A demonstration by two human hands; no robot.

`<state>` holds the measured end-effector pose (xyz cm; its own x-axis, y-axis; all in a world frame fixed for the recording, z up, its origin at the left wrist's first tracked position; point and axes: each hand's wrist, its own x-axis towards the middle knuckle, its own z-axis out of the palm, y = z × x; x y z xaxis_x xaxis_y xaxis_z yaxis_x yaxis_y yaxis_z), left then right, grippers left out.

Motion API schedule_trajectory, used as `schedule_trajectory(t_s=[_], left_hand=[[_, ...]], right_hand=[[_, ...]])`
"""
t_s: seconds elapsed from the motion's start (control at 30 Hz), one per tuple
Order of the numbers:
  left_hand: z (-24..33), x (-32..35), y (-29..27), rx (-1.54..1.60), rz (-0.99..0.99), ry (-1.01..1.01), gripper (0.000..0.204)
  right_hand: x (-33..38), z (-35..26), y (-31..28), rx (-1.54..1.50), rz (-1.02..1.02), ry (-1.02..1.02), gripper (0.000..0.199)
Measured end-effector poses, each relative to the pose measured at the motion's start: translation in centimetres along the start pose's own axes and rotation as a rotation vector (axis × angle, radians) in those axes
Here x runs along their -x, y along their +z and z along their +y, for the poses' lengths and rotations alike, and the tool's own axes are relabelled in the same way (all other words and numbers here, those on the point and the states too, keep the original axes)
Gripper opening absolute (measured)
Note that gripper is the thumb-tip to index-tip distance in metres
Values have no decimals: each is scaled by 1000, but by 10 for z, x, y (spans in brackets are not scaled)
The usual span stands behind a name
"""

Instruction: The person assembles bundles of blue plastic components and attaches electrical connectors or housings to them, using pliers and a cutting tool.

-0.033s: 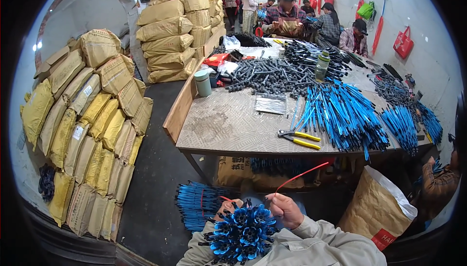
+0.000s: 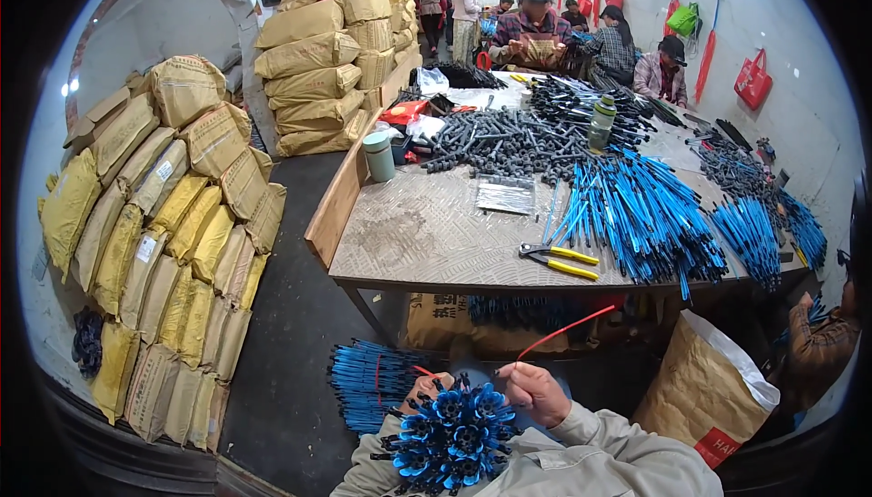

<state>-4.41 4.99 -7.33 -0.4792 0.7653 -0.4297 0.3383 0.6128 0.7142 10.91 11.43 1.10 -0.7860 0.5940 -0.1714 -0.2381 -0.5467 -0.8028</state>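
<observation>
In front of my body stands a bundle of blue and black rods (image 2: 454, 433), its flower-shaped, black-tipped ends facing up. My left hand (image 2: 427, 392) is closed at the far left side of this bundle, its fingers partly hidden by the rod ends. A short red piece (image 2: 421, 371) shows beside that hand. To the right of the bundle, my right hand (image 2: 536, 392) pinches a thin red strip (image 2: 565, 327), which curves up and to the right. Left of the bundle lies another stack of blue rods (image 2: 359, 386), with a red band around it.
Ahead is a worktable (image 2: 391, 233) with yellow-handled pliers (image 2: 559, 258), loose blue rods (image 2: 636, 215), dark parts (image 2: 509, 138) and a bottle (image 2: 600, 123). An open paper sack (image 2: 699, 388) stands at right. Packed sacks (image 2: 182, 252) are piled at left. Other people work farther back.
The red strip in my right hand has shifted very slightly to the right. Everything else looks the same.
</observation>
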Motion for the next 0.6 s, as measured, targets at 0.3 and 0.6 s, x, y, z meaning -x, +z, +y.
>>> schedule_trajectory(t_s=[0.3,0.6], left_hand=[[-14,23,35,-1135,951,172,39],[-70,36,16,-677,709,64,39]], right_hand=[[1,-13,-37,1656,-567,-517,25],[-64,15,-7,1120,-67,-518,27]])
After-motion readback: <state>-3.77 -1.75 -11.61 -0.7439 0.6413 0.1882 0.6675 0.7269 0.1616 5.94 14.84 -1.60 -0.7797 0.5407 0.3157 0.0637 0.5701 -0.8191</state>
